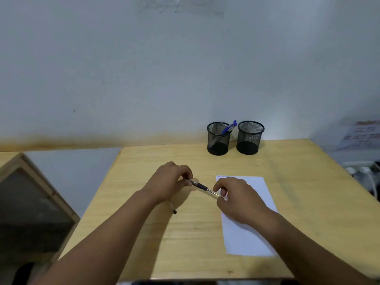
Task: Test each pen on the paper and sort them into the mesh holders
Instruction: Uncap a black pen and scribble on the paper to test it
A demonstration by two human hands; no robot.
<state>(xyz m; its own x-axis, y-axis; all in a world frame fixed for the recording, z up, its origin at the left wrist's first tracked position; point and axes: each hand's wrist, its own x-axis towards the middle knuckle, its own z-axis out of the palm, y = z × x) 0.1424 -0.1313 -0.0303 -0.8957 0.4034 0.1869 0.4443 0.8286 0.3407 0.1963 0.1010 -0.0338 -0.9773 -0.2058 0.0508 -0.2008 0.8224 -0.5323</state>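
Note:
A clear pen with a black grip (pixel 202 186) hangs level just above the wooden table (pixel 298 182), held at both ends. My left hand (pixel 171 179) pinches its cap end, and my right hand (pixel 239 199) pinches the other end over the white paper (pixel 257 233). Another pen (pixel 172 207) lies on the table, partly hidden under my left wrist. Two black mesh holders stand at the back: the left holder (pixel 218 138) has blue pens (pixel 229 127) in it, while the right holder (pixel 249 137) looks empty.
A wood-framed panel (pixel 30 202) leans to the left of the table. White plugs and cables (pixel 364 171) sit past the table's right edge. The wall stands close behind the holders.

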